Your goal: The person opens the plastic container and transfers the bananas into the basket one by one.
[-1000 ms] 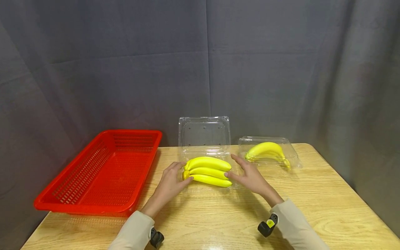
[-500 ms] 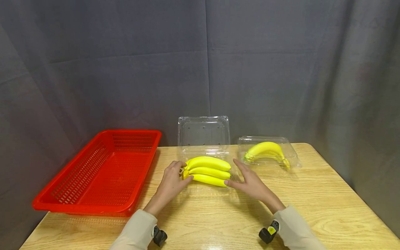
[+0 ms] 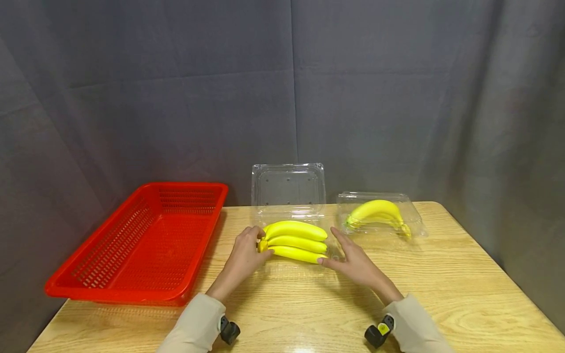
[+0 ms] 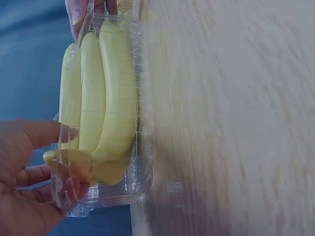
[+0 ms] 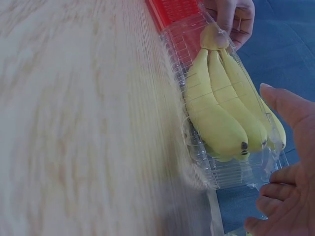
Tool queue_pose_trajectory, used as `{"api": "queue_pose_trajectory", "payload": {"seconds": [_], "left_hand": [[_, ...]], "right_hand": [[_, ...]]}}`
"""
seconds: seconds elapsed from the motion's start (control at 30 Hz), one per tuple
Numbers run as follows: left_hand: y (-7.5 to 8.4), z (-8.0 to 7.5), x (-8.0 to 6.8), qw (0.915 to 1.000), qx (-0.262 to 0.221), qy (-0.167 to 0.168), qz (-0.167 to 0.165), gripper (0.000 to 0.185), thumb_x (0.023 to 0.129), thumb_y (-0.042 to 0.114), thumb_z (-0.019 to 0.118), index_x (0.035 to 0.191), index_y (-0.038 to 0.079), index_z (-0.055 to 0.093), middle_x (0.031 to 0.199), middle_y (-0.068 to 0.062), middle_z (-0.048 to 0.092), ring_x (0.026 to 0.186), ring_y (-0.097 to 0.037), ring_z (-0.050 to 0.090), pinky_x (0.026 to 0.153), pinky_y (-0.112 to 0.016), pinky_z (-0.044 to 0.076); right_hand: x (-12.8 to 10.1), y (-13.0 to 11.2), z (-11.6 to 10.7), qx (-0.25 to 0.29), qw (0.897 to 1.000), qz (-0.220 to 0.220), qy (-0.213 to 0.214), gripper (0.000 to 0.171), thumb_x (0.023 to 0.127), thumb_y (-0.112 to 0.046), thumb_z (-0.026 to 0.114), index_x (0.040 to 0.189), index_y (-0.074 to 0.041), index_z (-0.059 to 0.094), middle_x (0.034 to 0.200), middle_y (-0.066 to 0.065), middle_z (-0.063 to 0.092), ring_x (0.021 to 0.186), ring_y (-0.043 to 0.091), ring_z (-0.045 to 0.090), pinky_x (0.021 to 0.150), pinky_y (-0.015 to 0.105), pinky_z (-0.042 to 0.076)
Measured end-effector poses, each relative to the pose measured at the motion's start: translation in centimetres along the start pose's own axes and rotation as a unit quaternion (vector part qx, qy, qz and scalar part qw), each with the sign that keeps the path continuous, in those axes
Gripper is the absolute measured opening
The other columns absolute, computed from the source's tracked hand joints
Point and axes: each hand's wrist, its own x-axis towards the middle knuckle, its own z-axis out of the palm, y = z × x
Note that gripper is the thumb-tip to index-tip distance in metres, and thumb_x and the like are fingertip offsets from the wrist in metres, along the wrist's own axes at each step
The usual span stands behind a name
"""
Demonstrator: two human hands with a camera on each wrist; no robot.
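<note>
A bunch of yellow bananas (image 3: 296, 241) lies in the base of a clear plastic clamshell box (image 3: 289, 268), stem end to the left. The box's lid (image 3: 288, 184) stands raised at the back. My left hand (image 3: 243, 251) holds the stem end, thumb on the near side and curled fingers on the far side; in the left wrist view, that hand (image 4: 24, 177) overlaps the box's end rim. At the banana tips, my right hand (image 3: 356, 260) is spread with its thumb by the nearest tip. The right wrist view shows that hand (image 5: 293, 162) with extended thumb beside the box.
A red perforated plastic basket (image 3: 185, 289) stands on the left of the wooden table (image 3: 463, 284). Behind my right hand sits a second clear box (image 3: 412, 215) with bananas (image 3: 375, 211) inside. A grey curtain (image 3: 282, 98) hangs behind the table.
My right hand has shifted slightly toward the table's front, its thumb going from the middle banana tip to the nearest one. My left hand stays at the stem, its fingers moving slightly.
</note>
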Motion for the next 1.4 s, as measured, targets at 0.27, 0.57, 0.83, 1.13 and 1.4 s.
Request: {"api": "queue_pose_trajectory", "payload": {"seconds": [0.27,0.57,0.83,1.13,1.4], "left_hand": [[-0.06,0.00,-0.01,0.9999,0.012,-0.008,0.004,0.039,0.067,-0.001,0.085,0.095,-0.003,0.058,0.085,-0.008,0.052,0.075,-0.022,0.052,0.062,-0.029,0.049],[-0.40,0.24,-0.05,0.9995,0.004,0.020,0.022,0.033,0.069,-0.002,0.081,0.093,0.001,0.058,0.086,-0.008,0.054,0.074,-0.021,0.054,0.062,-0.028,0.050],[-0.53,0.45,0.08,0.9980,-0.008,0.047,0.043,0.032,0.070,-0.005,0.079,0.098,-0.002,0.063,0.091,-0.013,0.058,0.074,-0.021,0.059,0.063,-0.026,0.053],[-0.57,0.60,0.51,0.9964,-0.063,0.048,0.030,0.030,0.072,-0.003,0.080,0.098,-0.002,0.065,0.096,-0.013,0.059,0.073,-0.024,0.064,0.062,-0.025,0.055],[-0.83,0.49,0.62,0.9961,-0.078,0.041,-0.001,0.024,0.073,0.001,0.078,0.090,0.005,0.061,0.090,-0.007,0.056,0.070,-0.019,0.060,0.062,-0.028,0.054]], "right_hand": [[0.02,0.02,0.31,-0.005,1.000,-0.005,-0.005,0.098,0.086,-0.055,0.065,0.154,-0.005,0.016,0.157,0.020,0.015,0.140,0.043,0.018,0.107,0.063,0.019],[-0.10,-0.36,0.45,-0.018,1.000,-0.004,-0.017,0.102,0.085,-0.059,0.064,0.154,-0.003,0.012,0.159,0.016,0.009,0.142,0.041,0.013,0.108,0.062,0.015],[-0.08,-0.47,0.55,-0.030,0.999,0.003,-0.022,0.106,0.083,-0.061,0.065,0.155,-0.005,0.010,0.159,0.013,0.006,0.142,0.039,0.011,0.109,0.061,0.014],[0.04,-0.39,0.61,-0.037,0.999,0.006,-0.018,0.111,0.079,-0.063,0.067,0.154,-0.004,0.012,0.159,0.014,0.008,0.142,0.041,0.014,0.108,0.062,0.017],[0.18,-0.51,0.67,-0.043,0.999,0.016,-0.015,0.112,0.078,-0.066,0.066,0.155,-0.005,0.012,0.159,0.016,0.010,0.140,0.043,0.018,0.106,0.064,0.020]]}}
